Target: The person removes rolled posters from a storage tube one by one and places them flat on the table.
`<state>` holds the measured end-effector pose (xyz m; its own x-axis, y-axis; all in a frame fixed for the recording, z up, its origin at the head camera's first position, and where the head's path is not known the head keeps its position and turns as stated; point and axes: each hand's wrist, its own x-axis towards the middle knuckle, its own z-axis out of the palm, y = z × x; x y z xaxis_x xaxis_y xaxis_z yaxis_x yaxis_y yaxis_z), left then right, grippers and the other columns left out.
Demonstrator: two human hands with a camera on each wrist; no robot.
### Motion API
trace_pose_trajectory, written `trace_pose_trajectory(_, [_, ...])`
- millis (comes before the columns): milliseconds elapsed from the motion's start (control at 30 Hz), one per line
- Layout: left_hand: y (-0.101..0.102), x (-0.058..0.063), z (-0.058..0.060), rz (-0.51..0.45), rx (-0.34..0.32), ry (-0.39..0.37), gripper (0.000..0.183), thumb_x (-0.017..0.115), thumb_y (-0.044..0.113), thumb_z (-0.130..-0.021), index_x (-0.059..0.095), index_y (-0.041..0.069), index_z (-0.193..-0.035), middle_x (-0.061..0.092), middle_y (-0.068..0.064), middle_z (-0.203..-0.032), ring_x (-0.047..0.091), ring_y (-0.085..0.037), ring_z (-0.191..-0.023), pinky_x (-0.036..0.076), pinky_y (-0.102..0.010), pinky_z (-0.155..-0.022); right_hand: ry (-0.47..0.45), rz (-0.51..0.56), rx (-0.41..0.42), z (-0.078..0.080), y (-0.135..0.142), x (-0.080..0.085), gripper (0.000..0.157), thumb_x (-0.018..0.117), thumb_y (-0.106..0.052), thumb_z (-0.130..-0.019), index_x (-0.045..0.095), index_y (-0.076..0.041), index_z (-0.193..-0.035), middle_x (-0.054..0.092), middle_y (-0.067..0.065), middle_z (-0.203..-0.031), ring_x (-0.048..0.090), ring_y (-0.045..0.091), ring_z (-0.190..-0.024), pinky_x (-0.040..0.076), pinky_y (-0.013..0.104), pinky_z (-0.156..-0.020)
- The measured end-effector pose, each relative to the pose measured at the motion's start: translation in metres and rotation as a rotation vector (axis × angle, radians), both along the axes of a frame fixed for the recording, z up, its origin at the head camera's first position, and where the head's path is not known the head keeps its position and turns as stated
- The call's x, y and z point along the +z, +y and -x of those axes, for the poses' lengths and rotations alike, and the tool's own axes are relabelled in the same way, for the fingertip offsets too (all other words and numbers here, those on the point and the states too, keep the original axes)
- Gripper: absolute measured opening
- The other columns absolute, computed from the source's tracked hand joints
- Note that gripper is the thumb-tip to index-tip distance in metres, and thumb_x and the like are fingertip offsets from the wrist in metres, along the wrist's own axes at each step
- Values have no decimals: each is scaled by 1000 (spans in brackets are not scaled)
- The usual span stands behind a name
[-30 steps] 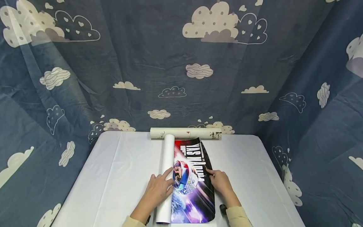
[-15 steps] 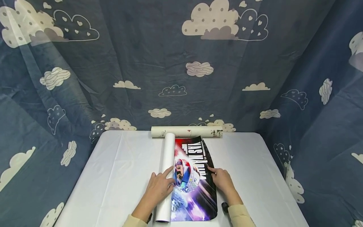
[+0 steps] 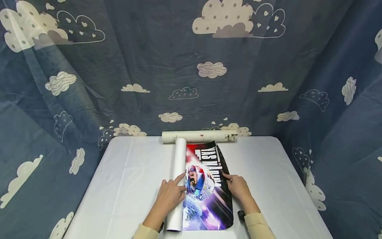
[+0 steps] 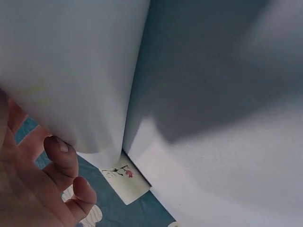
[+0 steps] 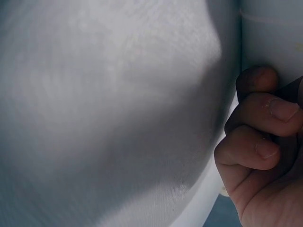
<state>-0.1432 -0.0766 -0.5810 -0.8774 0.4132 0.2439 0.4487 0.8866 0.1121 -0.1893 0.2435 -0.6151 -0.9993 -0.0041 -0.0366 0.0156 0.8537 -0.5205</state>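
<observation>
A partly unrolled poster [image 3: 206, 212] lies on the white table [image 3: 140, 166], printed with a racing driver in a helmet and large white lettering. Its left part is still a white roll [image 3: 176, 209], standing lengthwise away from me. My left hand [image 3: 170, 194] rests across this roll, index finger extended and the other fingers loosely bent. In the left wrist view those fingers [image 4: 61, 161] touch the roll's side. My right hand [image 3: 240, 189] pinches the poster's right edge between thumb and index finger; the right wrist view shows its other fingers [image 5: 258, 113] curled in, the pinch itself hidden.
A cream paper roll [image 3: 200, 136] with a floral print lies crosswise at the table's back edge, close behind the poster. Dark blue cloth [image 3: 155, 59] with a cloud pattern hangs behind and on both sides. A small black object [image 3: 241, 215] sits by my right wrist.
My right hand has shifted slightly rightward with the poster's edge, so a little more of the print shows. The left hand stays on the roll. The head view has tilted slightly.
</observation>
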Motion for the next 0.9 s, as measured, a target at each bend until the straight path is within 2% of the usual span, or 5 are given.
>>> trace_pose_trajectory(167, [0,1,2,-18,16,-36,15,81,38,-88,86,31,-100,62,3,-153,59,-16,-72,28,-31,-68,10,-8,-1,2,4,2,41,64,-5,-95,75,-14,-133,72,19,-76,46,23,-67,39,37,-67])
trace_pose_trajectory(300, [-1,0,2,-21,35,-74,27,85,51,-82,84,31,-100,60,3,-155,61,-16,-76,29,-31,-70,-21,-5,-29,1,3,1,40,64,-5,-97,75,-15,-134,62,9,-63,40,20,-63,35,34,-63])
trace_pose_trajectory(433, [-3,1,0,-17,34,-54,20,85,43,-83,85,32,-100,61,2,-154,62,-17,-77,29,-31,-69,-45,11,-49,-1,0,-1,40,64,-6,-98,74,-14,-135,50,2,-54,34,18,-59,32,32,-59])
trace_pose_trajectory(600, [-5,-1,-1,-12,32,-16,22,80,30,-82,86,33,-103,61,3,-155,60,-16,-74,25,-28,-68,-37,10,-54,-3,0,-1,40,63,-6,-98,73,-14,-136,51,1,-53,34,18,-60,31,32,-59])
trace_pose_trajectory(900, [-6,-3,2,-28,44,-52,21,86,43,-83,85,31,-100,59,1,-156,63,-19,-76,30,-31,-68,-50,-4,-61,-3,1,1,40,62,-6,-99,73,-15,-137,49,2,-56,33,18,-61,31,32,-59])
